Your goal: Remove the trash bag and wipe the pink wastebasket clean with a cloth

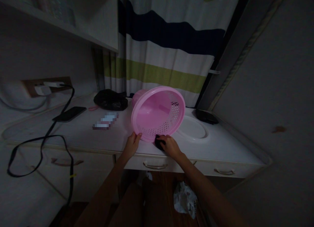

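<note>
A pink plastic basket [157,112] with a perforated wall lies tipped on its side on the white desk [80,132], its mouth facing me. My left hand [132,143] grips the lower left rim of the basket. My right hand [170,145] is closed on a small dark object [159,142] held against the basket's lower rim; I cannot make out what it is. A white round plate or lid [192,128] lies on the desk just right of the basket.
A black bag [111,100] sits behind the basket on the left. A dark phone [70,113] lies on the desk with a black cable [49,135] running to a wall socket [46,86]. A striped curtain [166,53] hangs behind. Drawers [157,164] run below the desk edge, and crumpled plastic [185,199] lies on the floor.
</note>
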Motion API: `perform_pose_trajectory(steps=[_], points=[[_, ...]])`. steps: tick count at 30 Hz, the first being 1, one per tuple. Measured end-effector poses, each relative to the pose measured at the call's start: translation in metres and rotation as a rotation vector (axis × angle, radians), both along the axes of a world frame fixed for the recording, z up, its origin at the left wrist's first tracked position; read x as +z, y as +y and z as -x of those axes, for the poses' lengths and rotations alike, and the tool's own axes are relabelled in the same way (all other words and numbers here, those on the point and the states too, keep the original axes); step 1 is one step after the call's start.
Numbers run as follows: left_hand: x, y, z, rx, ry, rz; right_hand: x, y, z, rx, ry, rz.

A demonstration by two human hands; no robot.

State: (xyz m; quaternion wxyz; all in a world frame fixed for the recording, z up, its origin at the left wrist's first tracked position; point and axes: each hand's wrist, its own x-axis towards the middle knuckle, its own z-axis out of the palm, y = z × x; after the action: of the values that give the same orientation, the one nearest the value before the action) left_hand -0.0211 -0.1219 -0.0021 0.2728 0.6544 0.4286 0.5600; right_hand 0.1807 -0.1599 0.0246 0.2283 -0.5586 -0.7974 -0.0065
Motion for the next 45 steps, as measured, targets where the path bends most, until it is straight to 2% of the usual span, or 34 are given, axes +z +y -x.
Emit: perform_pose_trajectory(steps=[3, 7, 11, 14, 17, 19, 24, 26, 28, 30, 33, 35, 38, 41, 45], points=[[0.000, 0.000, 0.000, 0.027, -0.067, -0.006, 0.009, 0.001, -0.025, -0.088, -0.128, -0.033], [-0.001, 0.001, -0.002, 0.032, -0.128, -0.012, 0.031, 0.005, -0.060, -0.222, -0.284, -0.133], [-0.001, -0.001, -0.002, 0.037, -0.159, -0.013, 0.039, 0.005, -0.064, -0.304, -0.330, -0.166], [0.002, -0.005, 0.000, -0.006, -0.150, -0.026, 0.024, -0.002, -0.043, -0.277, -0.260, -0.078], [0.007, -0.010, 0.001, -0.038, -0.097, -0.034, 0.003, -0.013, -0.008, -0.178, -0.114, -0.018], [0.008, -0.012, 0.001, -0.034, -0.069, -0.036, -0.003, -0.017, 0.019, -0.115, 0.013, -0.008], [0.008, -0.010, 0.000, 0.024, -0.087, -0.025, 0.013, -0.016, 0.074, 0.025, 0.357, 0.006], [0.007, -0.010, 0.001, 0.015, -0.107, -0.016, 0.017, -0.014, 0.085, 0.066, 0.442, -0.019], [0.007, -0.010, 0.001, 0.009, -0.113, 0.000, 0.014, -0.014, 0.088, 0.085, 0.455, -0.038], [0.007, -0.012, 0.002, 0.023, -0.100, 0.004, 0.005, -0.016, 0.080, 0.071, 0.386, -0.047], [0.009, -0.015, 0.002, 0.030, -0.083, -0.023, -0.007, -0.020, 0.053, 0.011, 0.160, -0.042], [0.011, -0.017, 0.002, 0.029, -0.114, -0.028, -0.006, -0.020, 0.027, -0.048, -0.009, -0.040], [0.014, -0.018, 0.000, 0.053, -0.226, -0.018, 0.006, -0.015, -0.011, -0.142, -0.172, -0.067], [0.013, -0.016, 0.001, 0.051, -0.302, -0.046, 0.016, -0.009, -0.033, -0.221, -0.213, -0.086], [0.007, -0.012, 0.003, -0.019, -0.238, -0.060, 0.007, -0.008, -0.025, -0.141, -0.140, -0.033]])
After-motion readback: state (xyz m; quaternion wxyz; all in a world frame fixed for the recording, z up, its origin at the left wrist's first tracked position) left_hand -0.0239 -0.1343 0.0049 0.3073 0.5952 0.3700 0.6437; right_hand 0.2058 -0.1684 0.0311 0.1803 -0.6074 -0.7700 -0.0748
